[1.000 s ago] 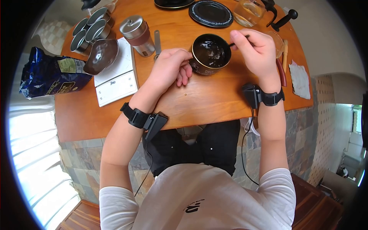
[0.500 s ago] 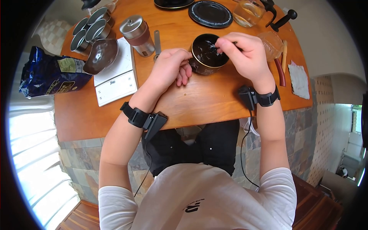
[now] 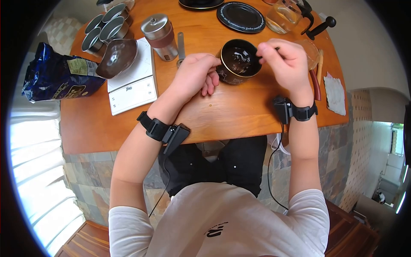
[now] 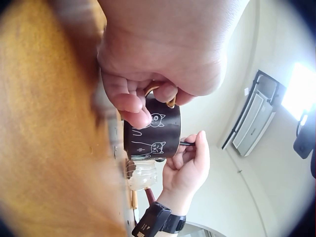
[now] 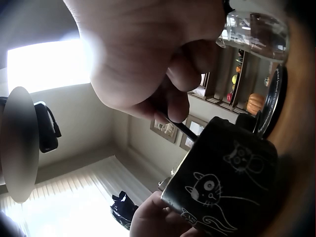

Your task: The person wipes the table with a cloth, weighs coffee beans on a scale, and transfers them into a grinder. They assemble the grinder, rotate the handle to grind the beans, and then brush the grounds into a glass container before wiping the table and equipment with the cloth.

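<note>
A black mug (image 3: 233, 78) with a gold rim and white cat drawings stands on the wooden table with dark liquid inside. My left hand (image 3: 195, 76) holds it by its gold handle (image 4: 171, 102), fingers curled at the mug's near left side. At the opposite rim, my right hand (image 3: 286, 62) pinches a thin dark utensil (image 5: 181, 128) between thumb and fingers. This utensil slants down over the rim into the mug, its lower end hidden inside.
Left of the mug are a measuring spoon (image 3: 181, 46), steel grinder (image 3: 161, 39), white scale (image 3: 136, 95), brown bowl (image 3: 116, 59), blue bag (image 3: 64, 79) and several metal cups (image 3: 114, 29). Behind lie a black plate (image 3: 240, 18) and glass pitcher (image 3: 280, 18); a cloth (image 3: 335, 95) lies right.
My right hand swung left over the mug with the utensil, then back to its right rim. The left hand keeps holding the mug, and the head view has shifted slightly.
</note>
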The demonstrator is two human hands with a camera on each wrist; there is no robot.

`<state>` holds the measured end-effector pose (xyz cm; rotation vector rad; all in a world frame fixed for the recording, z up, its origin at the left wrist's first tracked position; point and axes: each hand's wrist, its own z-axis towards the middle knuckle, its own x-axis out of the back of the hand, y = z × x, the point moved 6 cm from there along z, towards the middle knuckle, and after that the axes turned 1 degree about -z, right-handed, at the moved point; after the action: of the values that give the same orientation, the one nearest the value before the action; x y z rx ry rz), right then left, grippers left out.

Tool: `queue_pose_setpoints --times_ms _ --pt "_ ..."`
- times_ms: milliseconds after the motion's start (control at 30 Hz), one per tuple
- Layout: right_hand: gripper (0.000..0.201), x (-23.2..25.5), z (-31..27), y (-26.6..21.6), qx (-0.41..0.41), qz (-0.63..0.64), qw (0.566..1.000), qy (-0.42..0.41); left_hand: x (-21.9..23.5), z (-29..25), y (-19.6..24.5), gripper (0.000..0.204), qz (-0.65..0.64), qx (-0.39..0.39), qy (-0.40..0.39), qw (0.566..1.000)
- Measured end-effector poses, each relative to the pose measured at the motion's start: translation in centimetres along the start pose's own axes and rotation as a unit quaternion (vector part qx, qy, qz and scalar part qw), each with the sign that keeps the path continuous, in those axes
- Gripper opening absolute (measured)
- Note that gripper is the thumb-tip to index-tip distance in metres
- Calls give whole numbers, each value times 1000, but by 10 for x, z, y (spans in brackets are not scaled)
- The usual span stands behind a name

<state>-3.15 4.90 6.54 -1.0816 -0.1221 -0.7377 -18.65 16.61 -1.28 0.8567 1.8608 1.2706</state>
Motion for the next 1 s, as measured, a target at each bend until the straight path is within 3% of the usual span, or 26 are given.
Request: queue_pose_setpoints --times_ms 67,200,267,333,400,467,533,600,667,800,1000 --pt "17 -13 0 -8 46 -19 998 -25 -1 1 -2 31 3 7 -2 1000" --pt "18 2 3 2 17 -64 997 46 -1 1 -1 30 0 5 -8 1000" --pt "19 5 1 -1 4 -49 998 34 0 0 -1 30 -4 6 -4 1000" --pt "20 -4 -1 -2 8 -12 999 -35 -1 0 -3 31 12 18 -5 1000" --pt "20 -8 0 -2 26 -31 999 -33 -1 0 -3 31 9 15 -3 1000" --pt "20 0 1 5 11 -40 998 48 -1 0 -2 31 7 11 -2 1000" --pt "19 7 1 5 -8 -37 998 46 0 0 -2 31 5 9 1 1000" --pt "19 2 0 1 -10 -31 999 -29 0 -1 -1 31 7 11 0 1000" --pt "17 -12 -1 -5 32 -8 999 -36 -2 -1 -1 31 12 14 -4 1000" --pt "17 4 3 3 -2 -71 997 38 -1 0 -2 31 2 10 0 1000" --pt "17 -11 0 -5 38 -11 998 -45 -1 0 -1 31 4 11 3 1000"
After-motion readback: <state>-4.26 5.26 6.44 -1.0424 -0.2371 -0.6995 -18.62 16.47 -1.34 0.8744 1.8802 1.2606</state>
